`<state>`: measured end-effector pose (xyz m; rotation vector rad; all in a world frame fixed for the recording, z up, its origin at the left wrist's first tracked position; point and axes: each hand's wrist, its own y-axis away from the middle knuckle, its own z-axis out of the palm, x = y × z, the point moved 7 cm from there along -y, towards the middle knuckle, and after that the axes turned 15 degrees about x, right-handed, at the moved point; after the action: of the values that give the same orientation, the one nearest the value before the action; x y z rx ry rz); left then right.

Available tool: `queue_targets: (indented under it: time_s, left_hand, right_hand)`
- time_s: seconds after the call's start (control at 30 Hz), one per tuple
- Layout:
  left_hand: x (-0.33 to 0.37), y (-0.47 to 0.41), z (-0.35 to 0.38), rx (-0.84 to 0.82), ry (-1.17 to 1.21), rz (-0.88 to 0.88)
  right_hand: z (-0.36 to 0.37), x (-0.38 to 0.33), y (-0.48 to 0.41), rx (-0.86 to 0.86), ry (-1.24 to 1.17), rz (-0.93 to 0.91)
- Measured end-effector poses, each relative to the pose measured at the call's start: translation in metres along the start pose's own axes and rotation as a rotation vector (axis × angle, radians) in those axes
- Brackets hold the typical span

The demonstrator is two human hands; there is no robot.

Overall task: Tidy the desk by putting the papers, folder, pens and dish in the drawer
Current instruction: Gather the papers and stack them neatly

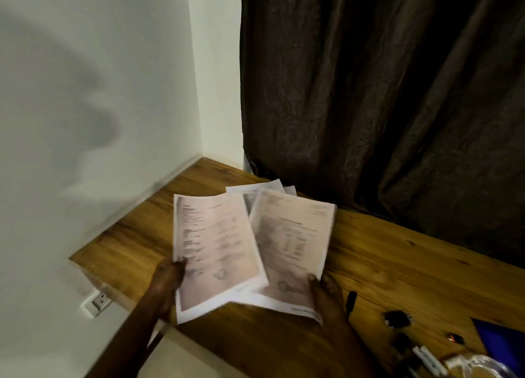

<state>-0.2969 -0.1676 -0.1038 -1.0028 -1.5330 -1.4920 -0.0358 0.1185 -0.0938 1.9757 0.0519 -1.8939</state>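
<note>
My left hand [167, 281] grips a printed sheet of paper [216, 249] by its lower left edge, held above the wooden desk [397, 264]. My right hand [326, 292] grips a second printed sheet [295, 244] at its lower right corner; the two sheets overlap in the middle. More papers [264, 187] lie flat on the desk behind them, near the curtain. A black pen [350, 301] lies just right of my right hand. A blue folder [502, 343] shows at the right edge, and a clear dish [477, 366] sits at the bottom right.
A dark curtain [383, 93] hangs behind the desk and a white wall [99, 93] closes the left side. A wall socket [98, 302] sits below the desk's left end. Small black clips [397, 319] and several markers [426, 355] lie near the dish.
</note>
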Motion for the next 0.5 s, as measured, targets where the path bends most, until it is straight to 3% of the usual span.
queue_targets:
  time_s: [0.07, 0.2, 0.5]
  left_hand:
    - [0.009, -0.016, -0.033, 0.05, 0.016, 0.026]
    - [0.026, -0.019, -0.064, -0.001, -0.003, 0.074]
    - [0.006, 0.032, 0.001, -0.208, -0.124, -0.023]
  right_hand:
    - [-0.003, 0.003, -0.003, -0.003, -0.038, 0.029]
    - [-0.003, 0.0, -0.001, -0.048, -0.032, 0.005]
    - [0.022, -0.008, 0.022, -0.166, 0.236, -0.188]
